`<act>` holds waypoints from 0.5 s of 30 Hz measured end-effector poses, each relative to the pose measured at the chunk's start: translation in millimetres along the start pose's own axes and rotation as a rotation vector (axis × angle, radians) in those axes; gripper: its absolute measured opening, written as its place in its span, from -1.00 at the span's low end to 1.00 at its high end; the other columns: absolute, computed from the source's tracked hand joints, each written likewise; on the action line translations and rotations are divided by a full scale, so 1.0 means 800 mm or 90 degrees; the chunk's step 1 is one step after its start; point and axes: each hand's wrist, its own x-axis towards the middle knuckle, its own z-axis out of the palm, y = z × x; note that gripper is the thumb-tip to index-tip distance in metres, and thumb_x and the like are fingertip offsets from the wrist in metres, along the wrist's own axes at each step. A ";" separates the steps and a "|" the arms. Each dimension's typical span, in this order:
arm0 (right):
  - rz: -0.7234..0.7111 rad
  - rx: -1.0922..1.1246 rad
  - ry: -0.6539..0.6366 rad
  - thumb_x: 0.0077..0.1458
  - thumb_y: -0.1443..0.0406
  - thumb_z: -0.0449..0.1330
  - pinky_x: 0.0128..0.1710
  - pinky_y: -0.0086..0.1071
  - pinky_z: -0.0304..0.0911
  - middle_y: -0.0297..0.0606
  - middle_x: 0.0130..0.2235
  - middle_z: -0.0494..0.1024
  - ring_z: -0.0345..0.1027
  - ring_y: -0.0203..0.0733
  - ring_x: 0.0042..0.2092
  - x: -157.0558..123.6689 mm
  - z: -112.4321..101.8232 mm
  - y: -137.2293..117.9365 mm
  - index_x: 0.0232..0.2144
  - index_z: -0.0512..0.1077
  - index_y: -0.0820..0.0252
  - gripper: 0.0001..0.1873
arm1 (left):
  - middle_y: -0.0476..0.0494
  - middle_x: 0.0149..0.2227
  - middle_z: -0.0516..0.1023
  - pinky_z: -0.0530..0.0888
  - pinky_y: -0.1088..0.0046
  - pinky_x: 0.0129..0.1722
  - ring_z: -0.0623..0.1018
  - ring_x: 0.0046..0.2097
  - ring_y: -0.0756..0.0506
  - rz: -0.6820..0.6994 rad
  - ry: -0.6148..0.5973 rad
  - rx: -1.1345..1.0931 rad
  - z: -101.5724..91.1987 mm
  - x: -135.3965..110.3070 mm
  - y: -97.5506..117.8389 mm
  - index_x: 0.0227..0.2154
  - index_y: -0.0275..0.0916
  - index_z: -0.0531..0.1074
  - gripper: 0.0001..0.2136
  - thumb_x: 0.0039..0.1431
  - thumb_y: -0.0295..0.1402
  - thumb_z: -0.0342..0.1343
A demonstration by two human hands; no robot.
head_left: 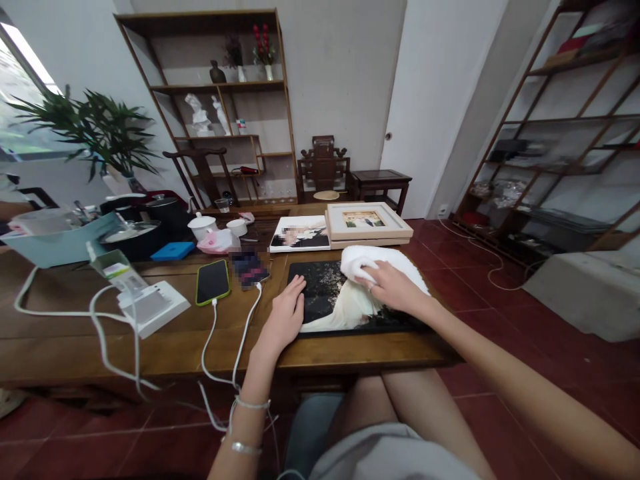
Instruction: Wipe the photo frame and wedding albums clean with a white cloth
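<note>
A dark photo print (330,300) lies flat near the front edge of the wooden table (150,347). My left hand (286,315) rests flat on the print's left edge, fingers stretched out. My right hand (393,285) presses a white cloth (367,261) onto the upper right part of the print, fingers curled over the cloth.
Behind the print lie another photo (300,233) and stacked light wooden frames (367,223). To the left are a green-cased phone (213,281) on a white cable, a second phone (249,269), a white box (153,305), cups, pots and a plant. Shelves stand behind and right.
</note>
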 end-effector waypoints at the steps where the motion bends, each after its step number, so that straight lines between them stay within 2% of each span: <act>1: 0.023 -0.008 0.001 0.21 0.30 -0.11 -0.09 -0.13 0.13 0.00 -0.09 0.45 0.27 0.05 -0.06 0.015 0.002 0.002 -0.14 0.41 0.26 -0.66 | -0.25 0.13 0.34 0.17 0.14 0.19 0.25 0.21 -0.15 0.006 0.006 -0.012 -0.001 0.000 0.002 -0.02 -0.28 0.37 -0.65 0.20 -0.39 -0.18; 4: 0.035 -0.003 -0.001 0.22 0.29 -0.13 -0.09 -0.05 0.11 0.09 -0.08 0.44 0.26 0.10 -0.04 0.051 0.012 -0.016 -0.10 0.39 0.31 -0.63 | -0.21 0.12 0.36 0.16 0.20 0.20 0.28 0.19 -0.12 0.023 0.053 -0.065 -0.008 0.000 0.007 -0.01 -0.24 0.35 -0.66 0.23 -0.37 -0.19; 7: -0.030 0.022 -0.015 0.22 0.23 -0.09 0.02 0.01 0.01 0.03 -0.02 0.42 0.16 0.05 0.09 0.057 0.021 -0.059 -0.03 0.36 0.22 -0.63 | -0.21 0.12 0.35 0.15 0.24 0.19 0.30 0.17 -0.11 -0.015 0.113 -0.179 -0.014 0.000 0.007 0.03 -0.24 0.29 -0.65 0.25 -0.29 -0.18; 11: -0.210 0.101 -0.012 0.15 0.28 0.03 0.13 0.09 -0.16 -0.09 0.03 0.41 -0.01 0.01 0.21 0.013 0.021 -0.112 -0.08 0.40 0.16 -0.70 | -0.26 0.18 0.26 0.22 0.21 0.15 0.31 0.17 -0.17 -0.137 0.176 -0.438 -0.023 0.002 0.006 0.06 -0.25 0.23 -0.59 0.23 -0.17 -0.14; 13: -0.271 0.128 -0.012 0.14 0.30 0.04 0.16 0.07 -0.20 -0.14 0.08 0.37 -0.06 -0.02 0.23 -0.017 0.016 -0.122 -0.11 0.42 0.14 -0.72 | -0.28 0.19 0.23 0.24 0.19 0.13 0.33 0.15 -0.19 -0.182 0.209 -0.540 -0.030 0.003 0.010 0.08 -0.24 0.22 -0.57 0.22 -0.13 -0.14; 15: -0.295 0.138 -0.017 0.15 0.23 0.05 0.19 0.04 -0.24 -0.19 0.15 0.30 -0.11 -0.06 0.25 -0.041 0.012 -0.123 -0.11 0.43 0.12 -0.71 | -0.28 0.21 0.20 0.29 0.16 0.10 0.33 0.15 -0.22 -0.235 0.221 -0.603 -0.040 0.002 0.020 0.09 -0.21 0.20 -0.55 0.21 -0.11 -0.16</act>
